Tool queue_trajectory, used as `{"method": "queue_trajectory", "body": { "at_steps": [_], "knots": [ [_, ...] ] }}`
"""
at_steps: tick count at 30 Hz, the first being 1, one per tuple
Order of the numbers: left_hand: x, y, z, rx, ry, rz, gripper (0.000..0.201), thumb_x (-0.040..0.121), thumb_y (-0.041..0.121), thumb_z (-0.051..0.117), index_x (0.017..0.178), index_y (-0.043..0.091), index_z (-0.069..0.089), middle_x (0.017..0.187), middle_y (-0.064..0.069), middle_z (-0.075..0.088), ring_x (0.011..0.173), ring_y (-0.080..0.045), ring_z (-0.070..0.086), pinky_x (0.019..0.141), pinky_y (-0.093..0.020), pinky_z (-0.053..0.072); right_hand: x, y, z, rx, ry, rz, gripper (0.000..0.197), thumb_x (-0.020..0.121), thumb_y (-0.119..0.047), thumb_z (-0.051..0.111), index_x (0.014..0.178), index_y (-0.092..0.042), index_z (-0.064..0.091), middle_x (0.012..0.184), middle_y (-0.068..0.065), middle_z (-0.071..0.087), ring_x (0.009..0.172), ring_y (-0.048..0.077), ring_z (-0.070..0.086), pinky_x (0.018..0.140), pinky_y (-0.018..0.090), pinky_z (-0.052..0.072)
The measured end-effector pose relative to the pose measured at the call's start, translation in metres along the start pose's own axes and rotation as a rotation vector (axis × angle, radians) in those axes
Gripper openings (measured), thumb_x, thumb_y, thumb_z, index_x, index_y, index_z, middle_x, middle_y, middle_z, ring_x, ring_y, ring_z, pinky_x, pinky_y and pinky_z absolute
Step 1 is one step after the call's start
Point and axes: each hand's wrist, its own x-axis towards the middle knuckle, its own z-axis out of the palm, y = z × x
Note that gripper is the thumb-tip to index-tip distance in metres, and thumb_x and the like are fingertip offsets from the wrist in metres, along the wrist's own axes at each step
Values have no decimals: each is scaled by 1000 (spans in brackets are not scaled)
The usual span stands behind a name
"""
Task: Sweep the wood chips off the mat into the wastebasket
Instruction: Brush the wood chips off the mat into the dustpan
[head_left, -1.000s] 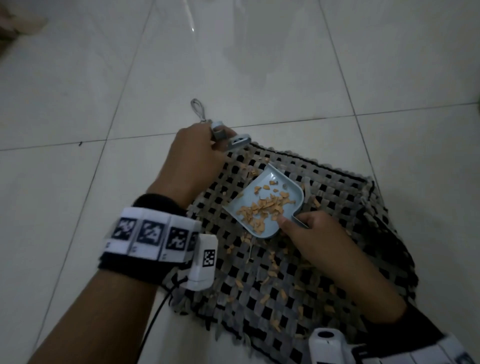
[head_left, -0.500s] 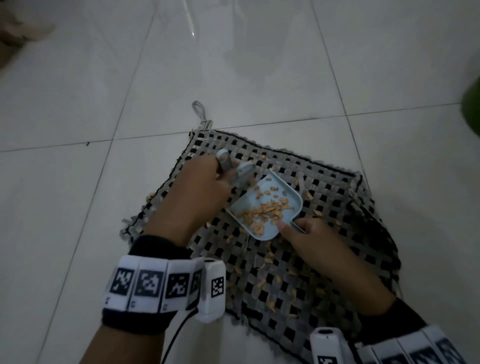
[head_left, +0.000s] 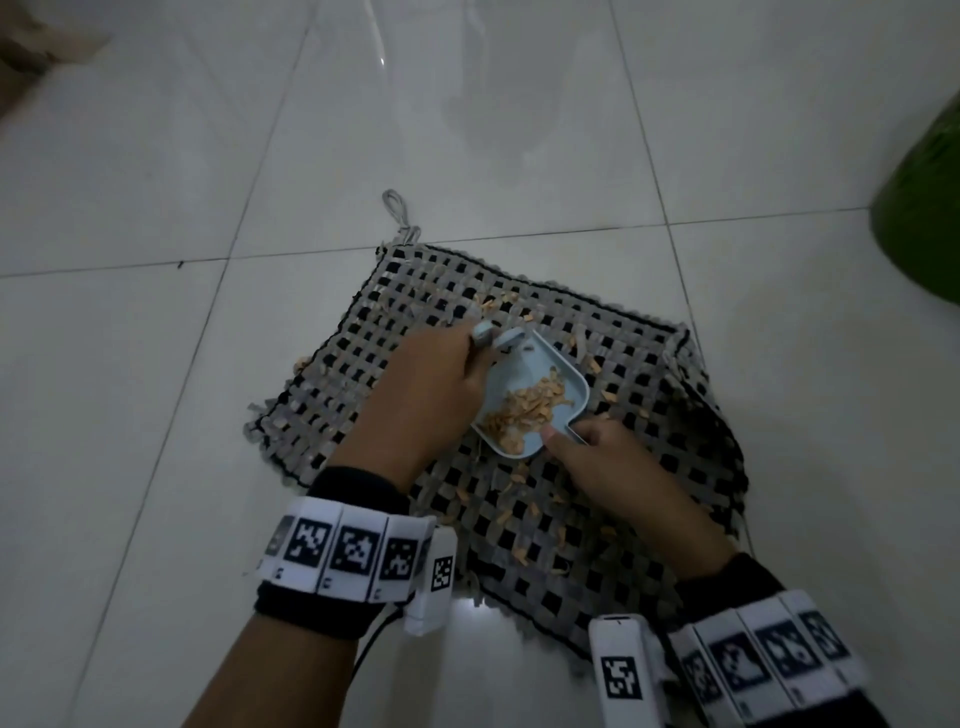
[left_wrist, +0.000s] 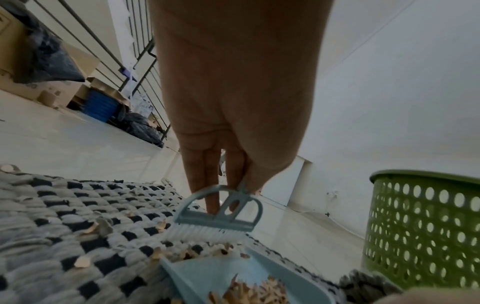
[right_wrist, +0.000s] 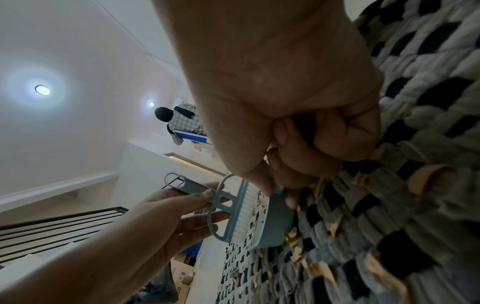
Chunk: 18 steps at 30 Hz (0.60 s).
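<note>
A grey-and-black woven mat (head_left: 415, 322) lies on the tiled floor with tan wood chips (head_left: 511, 304) scattered over it. My left hand (head_left: 431, 395) pinches the handle of a small blue-grey brush (left_wrist: 221, 216), whose white bristles touch the mat at the lip of a light-blue dustpan (head_left: 535, 395). A pile of chips (head_left: 530, 408) lies in the pan. My right hand (head_left: 608, 457) grips the dustpan's handle at its near corner. The green perforated wastebasket (left_wrist: 426, 232) stands to the right of the mat.
White floor tiles (head_left: 467, 130) surround the mat. A cord loop (head_left: 396, 205) sticks out from the mat's far corner. In the left wrist view, cardboard boxes (left_wrist: 31, 67), black bags and a metal railing line the far wall. Another person (right_wrist: 182, 119) stands in the background.
My left hand has drawn the brush from the mat's far corner back to the dustpan's lip. The view has shifted, bringing the green wastebasket in at the right.
</note>
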Motion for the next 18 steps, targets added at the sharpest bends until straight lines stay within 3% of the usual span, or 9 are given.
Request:
{"method": "queue_trajectory", "body": {
  "at_steps": [3, 5, 8, 11, 13, 15, 16, 18],
  "knots": [
    [-5, 4, 3, -19, -56, 14, 30, 104, 32, 47, 103, 11, 68, 83, -9, 68, 75, -29, 64, 63, -39, 54, -3, 1, 1, -18, 5, 19, 47, 95, -47, 54, 62, -14, 50, 39, -7, 34, 32, 10, 32, 46, 23, 27],
    [-6, 6, -3, -63, -94, -7, 29, 102, 35, 50, 107, 16, 71, 86, -8, 70, 77, -28, 66, 67, -45, 57, -5, 2, 1, -21, 4, 19, 46, 95, -48, 54, 64, -14, 50, 41, -5, 34, 34, 11, 31, 49, 24, 26],
    [-3, 7, -12, -117, -29, -12, 28, 103, 38, 48, 119, 30, 70, 92, -3, 74, 80, -24, 69, 71, -47, 58, -8, 4, 0, -23, -10, 12, 45, 96, -48, 52, 70, -12, 54, 41, -7, 33, 29, 7, 29, 46, 22, 25],
    [-1, 9, -10, -61, 44, 28, 26, 104, 27, 48, 123, 27, 67, 91, -2, 71, 76, -21, 66, 68, -41, 56, -12, 8, 0, -27, -6, 2, 46, 96, -50, 51, 82, -8, 65, 45, -7, 41, 31, 4, 35, 43, 19, 27],
    [-1, 10, -5, -49, -81, 26, 21, 103, 25, 51, 115, 26, 68, 91, 6, 68, 78, -15, 62, 63, -32, 52, -12, 10, 0, 0, -5, 8, 49, 96, -49, 51, 94, -5, 70, 58, -1, 51, 44, 9, 45, 48, 21, 32],
    [-3, 11, -4, -59, -227, 7, 21, 99, 19, 59, 115, 26, 70, 96, 14, 64, 85, -9, 60, 64, -19, 45, -13, 11, -1, 19, -6, 12, 50, 96, -48, 51, 101, -2, 70, 63, 3, 51, 50, 14, 46, 49, 23, 32],
    [-3, 10, -6, -59, -258, 2, 24, 98, 17, 61, 117, 26, 70, 100, 13, 63, 88, -9, 60, 69, -19, 47, -13, 12, -2, 24, -8, 10, 51, 97, -48, 51, 102, -1, 69, 62, 2, 49, 49, 14, 44, 48, 22, 31],
    [-1, 8, -16, -63, -237, -7, 24, 99, 18, 58, 117, 26, 71, 107, 7, 69, 92, -12, 64, 79, -31, 55, -14, 13, -2, 35, -13, 0, 51, 97, -48, 51, 100, 0, 69, 58, 0, 45, 45, 12, 39, 46, 21, 29]
  ]
}}
